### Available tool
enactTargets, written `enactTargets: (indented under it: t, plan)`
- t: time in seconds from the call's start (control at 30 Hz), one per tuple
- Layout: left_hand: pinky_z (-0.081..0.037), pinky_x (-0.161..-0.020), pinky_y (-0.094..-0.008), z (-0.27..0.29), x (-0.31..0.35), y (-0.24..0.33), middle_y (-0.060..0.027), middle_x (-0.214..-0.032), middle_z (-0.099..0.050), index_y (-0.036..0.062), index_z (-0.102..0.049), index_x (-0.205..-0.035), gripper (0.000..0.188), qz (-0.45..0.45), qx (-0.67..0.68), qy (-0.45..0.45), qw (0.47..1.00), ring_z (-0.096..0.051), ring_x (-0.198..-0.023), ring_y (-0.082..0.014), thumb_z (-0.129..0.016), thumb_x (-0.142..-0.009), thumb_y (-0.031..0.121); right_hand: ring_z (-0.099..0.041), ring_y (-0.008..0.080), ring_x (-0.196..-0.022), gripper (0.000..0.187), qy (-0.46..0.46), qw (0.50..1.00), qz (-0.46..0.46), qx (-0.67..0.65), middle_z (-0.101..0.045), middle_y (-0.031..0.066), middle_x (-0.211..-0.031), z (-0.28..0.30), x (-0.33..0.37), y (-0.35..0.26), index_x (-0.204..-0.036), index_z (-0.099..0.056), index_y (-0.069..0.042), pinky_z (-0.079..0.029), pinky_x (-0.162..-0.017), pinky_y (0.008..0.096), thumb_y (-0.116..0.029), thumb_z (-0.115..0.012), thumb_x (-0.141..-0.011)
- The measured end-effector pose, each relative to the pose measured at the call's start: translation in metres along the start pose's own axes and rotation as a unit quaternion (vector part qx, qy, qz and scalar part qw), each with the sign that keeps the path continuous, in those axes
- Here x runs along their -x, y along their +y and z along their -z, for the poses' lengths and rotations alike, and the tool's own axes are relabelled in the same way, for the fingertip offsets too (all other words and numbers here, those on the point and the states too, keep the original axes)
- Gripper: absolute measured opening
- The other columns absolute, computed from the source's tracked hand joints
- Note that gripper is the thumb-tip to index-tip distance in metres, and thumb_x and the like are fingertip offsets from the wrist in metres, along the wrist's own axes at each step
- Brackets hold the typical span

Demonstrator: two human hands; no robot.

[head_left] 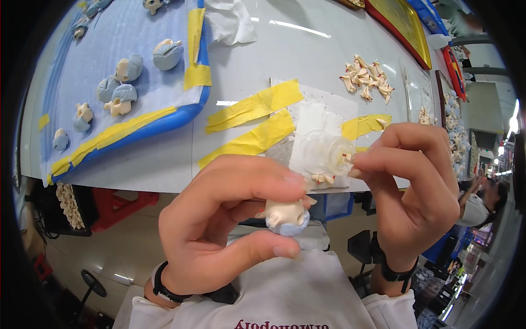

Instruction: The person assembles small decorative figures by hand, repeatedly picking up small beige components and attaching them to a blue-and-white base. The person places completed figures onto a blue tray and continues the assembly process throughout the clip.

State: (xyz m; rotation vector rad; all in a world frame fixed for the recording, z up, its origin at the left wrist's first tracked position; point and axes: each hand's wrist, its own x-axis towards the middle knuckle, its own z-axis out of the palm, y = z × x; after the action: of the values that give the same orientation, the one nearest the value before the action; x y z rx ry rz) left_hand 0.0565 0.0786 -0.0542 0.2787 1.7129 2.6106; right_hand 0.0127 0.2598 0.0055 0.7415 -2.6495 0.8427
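My left hand [219, 214] is closed around a small doll head [286, 217] with a cream face part and light blue hair, held between thumb and fingers in front of the table edge. Thumb and forefinger of my right hand [413, 186] pinch a tiny cream piece with a red tip [347, 157]. That piece is over a small clear plastic cup [313, 149], whose contents I cannot make out. Just in front of the cup lie a few similar cream pieces [322, 179]. The cup stands on a pale pad fixed with yellow tape [257, 104].
At the left is a blue-rimmed tray [183, 116] lined with blue cloth, holding several blue-haired doll heads [120, 100]. A pile of cream pieces [366, 78] lies at the far right. Beyond it stands a red and yellow tray [402, 27]. White tissue [233, 21] lies at the back.
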Motion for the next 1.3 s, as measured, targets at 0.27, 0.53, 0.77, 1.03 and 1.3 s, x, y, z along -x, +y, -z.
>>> enactTargets:
  t: [0.27, 0.53, 0.77, 1.03, 1.3]
  plan:
    - [-0.051, -0.067, -0.0306, -0.012, 0.002, 0.01, -0.0148, -0.094, -0.055, -0.0014, -0.049, -0.1, 0.051, 0.06, 0.047, 0.064, 0.995, -0.06, -0.079, -0.0212, -0.079, -0.066, 0.022, -0.047, 0.0116, -0.069, 0.021, -0.085, 0.961, -0.013, -0.264, -0.048, 0.0096, -0.083, 0.0, 0.005, -0.012, -0.082, -0.056, -0.003, -0.038, -0.062, 0.0198, 0.0, -0.071, -0.068]
    - [-0.05, -0.067, -0.0291, 0.007, 0.009, 0.002, -0.0151, -0.092, -0.056, -0.0036, -0.054, -0.101, 0.047, -0.038, -0.076, -0.018, 0.996, -0.059, -0.073, -0.0193, -0.077, -0.068, 0.02, -0.05, 0.0137, -0.068, 0.018, -0.016, 0.978, -0.036, -0.206, -0.053, 0.006, -0.078, -0.015, 0.021, -0.028, -0.08, -0.061, -0.006, -0.039, -0.059, 0.0219, -0.004, -0.074, -0.068]
    - [-0.049, -0.067, -0.0299, 0.003, 0.007, 0.008, -0.0158, -0.092, -0.056, -0.0027, -0.053, -0.101, 0.044, -0.115, -0.222, -0.028, 0.968, -0.059, -0.073, -0.0208, -0.075, -0.071, 0.02, -0.054, 0.0165, -0.071, 0.033, -0.07, 0.969, -0.053, -0.233, -0.054, 0.0094, -0.086, 0.005, 0.02, -0.029, -0.095, -0.057, -0.005, -0.044, -0.061, 0.0254, -0.012, -0.076, -0.068]
    - [-0.043, -0.084, -0.036, -0.015, -0.006, 0.037, -0.0132, -0.104, -0.057, 0.0042, -0.056, -0.105, 0.036, -0.278, -0.539, -0.066, 0.792, -0.053, -0.097, -0.0284, -0.067, -0.075, 0.021, -0.056, 0.0121, -0.079, 0.038, -0.009, 0.949, -0.144, -0.28, -0.058, 0.0083, -0.094, 0.036, 0.032, 0.002, -0.106, -0.052, 0.002, -0.047, -0.066, 0.0232, -0.005, -0.066, -0.072]
    - [-0.025, -0.103, -0.0387, 0.089, -0.032, 0.082, -0.0119, -0.133, -0.04, 0.0086, -0.042, -0.129, 0.043, -0.059, -0.812, 0.112, 0.57, -0.035, -0.124, -0.0261, -0.045, -0.09, 0.029, -0.054, 0.0164, -0.085, 0.023, 0.035, 0.936, -0.261, 0.234, -0.054, 0.0058, -0.098, 0.178, 0.081, 0.206, -0.098, -0.055, -0.003, -0.042, -0.073, 0.0248, -0.001, -0.053, -0.076]
